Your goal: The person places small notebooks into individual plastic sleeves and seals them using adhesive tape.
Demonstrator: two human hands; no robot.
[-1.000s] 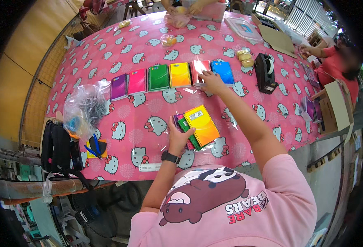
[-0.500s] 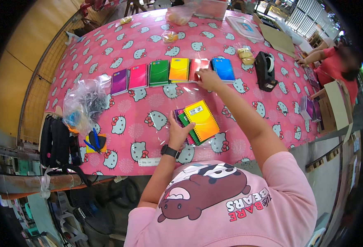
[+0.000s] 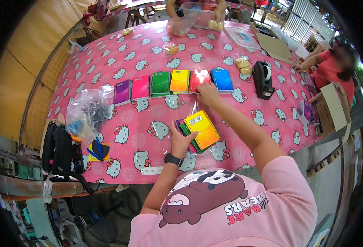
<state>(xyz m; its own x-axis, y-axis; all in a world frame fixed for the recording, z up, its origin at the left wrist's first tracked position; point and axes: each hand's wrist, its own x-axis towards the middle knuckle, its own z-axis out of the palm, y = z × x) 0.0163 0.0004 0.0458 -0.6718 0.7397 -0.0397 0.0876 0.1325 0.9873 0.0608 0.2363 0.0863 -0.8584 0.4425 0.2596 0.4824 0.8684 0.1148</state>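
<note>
Being touched at near edge: red notebook (image 3: 198, 79), in row on bench (image 3: 218, 57), between yellow notebook (image 3: 179, 80) and blue notebook (image 3: 222, 79). Right hand (image 3: 208, 95) nearer; notebook lies just ahead of its bent fingers, slightly left, long axis running away from body. Fingers partly curled; whether cover is gripped cannot be told. Closer to body, fanned notebook stack (image 3: 203, 129) is clasped by left hand (image 3: 181, 140), thumb across top yellow cover, other fingers partly hidden.

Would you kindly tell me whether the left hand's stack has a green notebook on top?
No, the left hand holds a stack topped by a yellow spiral notebook.
</note>
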